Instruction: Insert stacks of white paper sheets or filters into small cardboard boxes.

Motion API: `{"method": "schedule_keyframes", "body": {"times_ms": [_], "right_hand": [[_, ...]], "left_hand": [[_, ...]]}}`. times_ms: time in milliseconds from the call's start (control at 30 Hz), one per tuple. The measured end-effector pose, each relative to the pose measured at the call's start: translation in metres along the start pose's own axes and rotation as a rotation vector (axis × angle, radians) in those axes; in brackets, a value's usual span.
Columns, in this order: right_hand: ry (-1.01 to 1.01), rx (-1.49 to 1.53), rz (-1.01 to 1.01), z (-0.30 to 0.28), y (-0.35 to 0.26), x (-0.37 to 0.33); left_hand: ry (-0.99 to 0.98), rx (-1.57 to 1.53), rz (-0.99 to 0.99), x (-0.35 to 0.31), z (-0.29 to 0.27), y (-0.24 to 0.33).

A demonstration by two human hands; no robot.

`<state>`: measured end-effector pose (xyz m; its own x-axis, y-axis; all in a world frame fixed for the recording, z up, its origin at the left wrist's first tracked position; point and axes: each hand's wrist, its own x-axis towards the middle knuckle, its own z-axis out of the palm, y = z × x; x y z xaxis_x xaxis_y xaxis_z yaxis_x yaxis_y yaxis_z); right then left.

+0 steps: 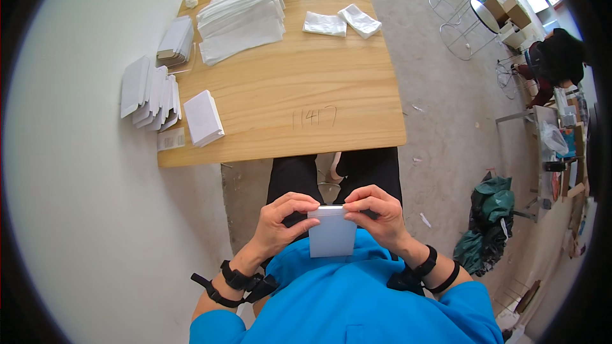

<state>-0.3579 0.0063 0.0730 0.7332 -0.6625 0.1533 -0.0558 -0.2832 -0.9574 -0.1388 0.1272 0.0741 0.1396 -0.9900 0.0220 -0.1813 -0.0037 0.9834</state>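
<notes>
Pinching a white box (pixel 332 237) by its top corners, in front of a blue shirt (pixel 363 299) and apart from the wooden surface (pixel 344 83), left hand (pixel 282 220) and right hand (pixel 380 213) hold with narrowed fingers (pixel 296 206), where light, even pressure should keep the edge square.

The box (pixel 332 236) lies between the left hand (pixel 279 222) and the right hand (pixel 380 215), before the surface (pixel 287 92). On the surface, cartons (pixel 150 94) line the left edge; a stack (pixel 203 118) lies right of them. Pouches (pixel 242 22) lie behind the stack; packets (pixel 324 23) lie right of the pouches.
</notes>
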Motion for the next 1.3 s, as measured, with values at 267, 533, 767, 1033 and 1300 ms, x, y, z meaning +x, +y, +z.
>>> {"method": "schedule_keyframes", "body": {"times_ms": [267,533,767,1033,1300], "right_hand": [[-0.096,0.022,0.015,-0.007,0.005,0.004],[-0.072,0.064,0.065,-0.008,-0.003,0.003],[-0.108,-0.052,-0.080,-0.012,-0.001,0.002],[-0.177,-0.113,-0.093,-0.012,-0.005,0.001],[-0.193,-0.060,-0.009,-0.009,0.007,0.002]], "left_hand": [[0.014,-0.001,0.003,-0.004,-0.001,-0.005],[0.030,0.000,-0.001,-0.003,-0.002,-0.004],[0.003,0.010,0.003,-0.005,-0.003,-0.010],[-0.060,0.012,0.035,-0.004,-0.002,-0.009],[-0.062,0.046,0.131,-0.011,0.004,-0.023]]}}
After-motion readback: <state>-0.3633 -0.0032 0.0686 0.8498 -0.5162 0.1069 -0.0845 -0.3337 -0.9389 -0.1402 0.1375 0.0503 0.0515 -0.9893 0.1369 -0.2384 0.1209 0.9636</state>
